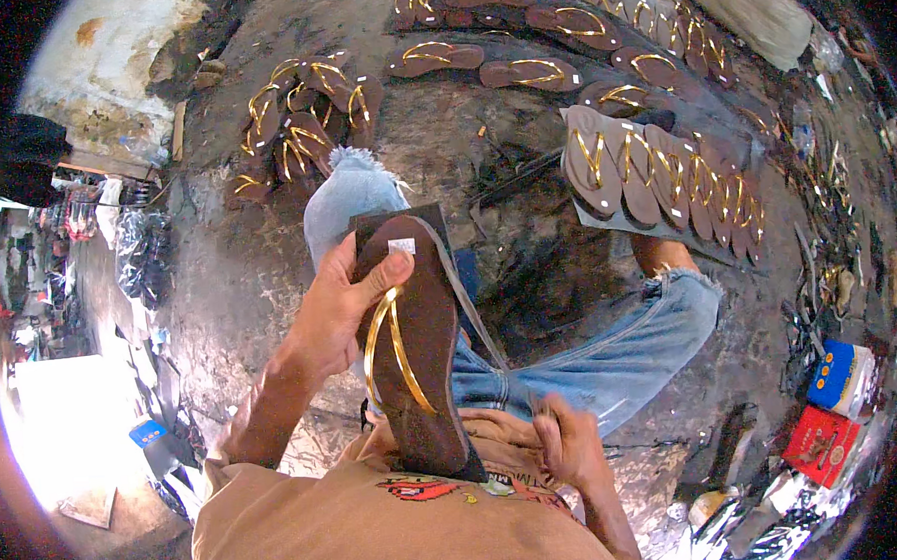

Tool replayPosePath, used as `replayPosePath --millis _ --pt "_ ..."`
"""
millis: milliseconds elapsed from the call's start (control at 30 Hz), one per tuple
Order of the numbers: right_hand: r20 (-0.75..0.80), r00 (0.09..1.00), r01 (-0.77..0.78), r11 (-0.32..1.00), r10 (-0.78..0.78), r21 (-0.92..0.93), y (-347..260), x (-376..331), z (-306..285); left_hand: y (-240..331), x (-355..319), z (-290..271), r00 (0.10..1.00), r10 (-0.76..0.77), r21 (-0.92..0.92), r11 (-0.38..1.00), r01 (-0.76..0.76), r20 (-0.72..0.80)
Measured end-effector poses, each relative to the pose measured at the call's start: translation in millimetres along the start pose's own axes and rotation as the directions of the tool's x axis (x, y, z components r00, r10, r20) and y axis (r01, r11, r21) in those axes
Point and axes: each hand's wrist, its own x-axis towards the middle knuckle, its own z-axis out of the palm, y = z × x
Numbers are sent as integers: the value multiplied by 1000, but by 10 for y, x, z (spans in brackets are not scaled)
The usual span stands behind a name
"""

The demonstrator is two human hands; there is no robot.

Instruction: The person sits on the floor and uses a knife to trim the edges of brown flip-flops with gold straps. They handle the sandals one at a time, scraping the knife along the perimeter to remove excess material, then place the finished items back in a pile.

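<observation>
My left hand [335, 310] grips a brown flip-flop [421, 331] near its toe end, thumb on top beside a small white sticker [401, 246]. Gold straps [374, 351] form a V on the sole, and the heel end reaches down to my shirt. Dark sheet material [432, 221] sticks out past the toe edge. Along the right edge, a thin grey strip [481, 329] hangs partly loose and runs toward my right hand [573, 445]. That hand is closed and slightly blurred at my lap; whether it holds the strip's end or a small tool is unclear.
Gold-strapped flip-flops stand in a row on a board [606, 221] over my right leg. More flip-flops [530, 73] lie in rows ahead, with a cluster [307, 136] at far left. Blue [837, 373] and red boxes [822, 446] sit at right.
</observation>
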Motion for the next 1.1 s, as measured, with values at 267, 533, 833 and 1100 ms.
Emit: replayPosePath --millis 267,533,833,1100 --pt "88 963 256 967 -255 1 -846 1343 -684 229 95 67 990 -85 371 928 39 110" --pt "247 837 496 868 -488 35 -1206 2007 -998 240 146 196 981 -118 362 930 55 153" --pt "-303 951 212 589 59 780 -449 1946 -793 439 362 -5 831 525 -381 818 -432 184" --pt "-557 806 420 857 -201 298 -236 512 -351 -118 321 1005 987 85 -643 765 25 140"
